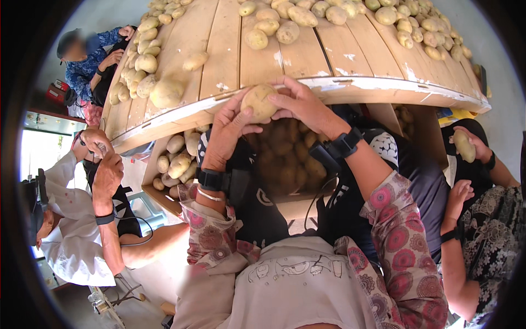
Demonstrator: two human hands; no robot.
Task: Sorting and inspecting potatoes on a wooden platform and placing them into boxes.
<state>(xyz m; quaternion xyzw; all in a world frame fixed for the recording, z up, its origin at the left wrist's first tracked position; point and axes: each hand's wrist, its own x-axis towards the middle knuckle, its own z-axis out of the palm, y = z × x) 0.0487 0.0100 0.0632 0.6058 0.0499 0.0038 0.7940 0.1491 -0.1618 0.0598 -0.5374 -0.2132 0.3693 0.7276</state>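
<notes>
A single pale yellow potato is held up between both my hands, just at the near edge of the wooden table. My left hand grips its left side, the thumb pressed against its front. From the right, my right hand closes on it with thumb and fingers. Below my hands, between my knees, a box of potatoes lies in shadow. Another cardboard box with potatoes stands to its left.
Potatoes lie in heaps on the table at left, far middle and right. A co-worker in white sits at left, another in blue beyond. At right, a co-worker's hand holds a potato.
</notes>
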